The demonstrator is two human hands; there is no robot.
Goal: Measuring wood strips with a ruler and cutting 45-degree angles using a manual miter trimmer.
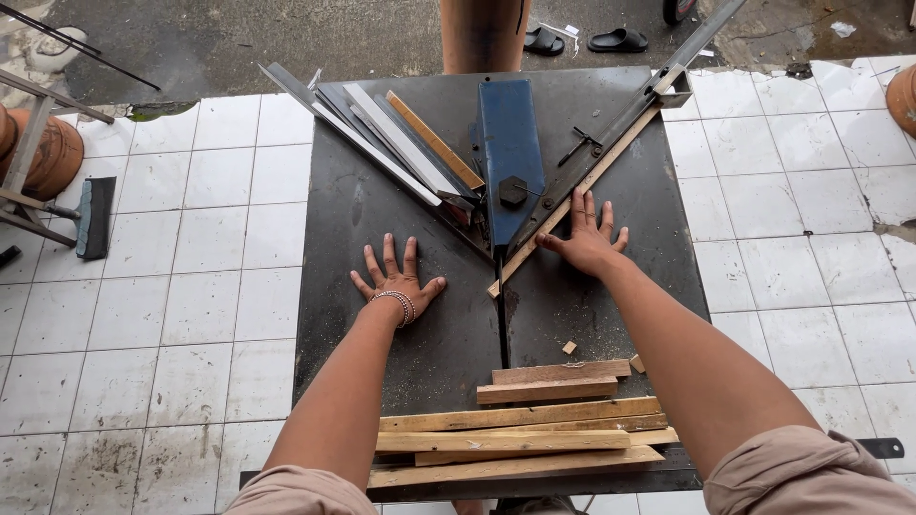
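Observation:
My left hand (394,278) lies flat with fingers spread on the dark metal saw table (353,315), left of the blade slot. A bead bracelet circles that wrist. My right hand (587,238) rests open, its fingers touching a long wooden strip (572,200) that lies against the right angled metal fence. A blue blade guard (510,157) stands between the two fences, which form a V. Neither hand grips anything.
Several moulding strips (401,143) lean along the left fence. A pile of cut wooden pieces (520,439) sits at the table's near edge. White floor tiles surround the table; a squeegee (93,217) and clay pots stand at left, sandals (618,40) at the far side.

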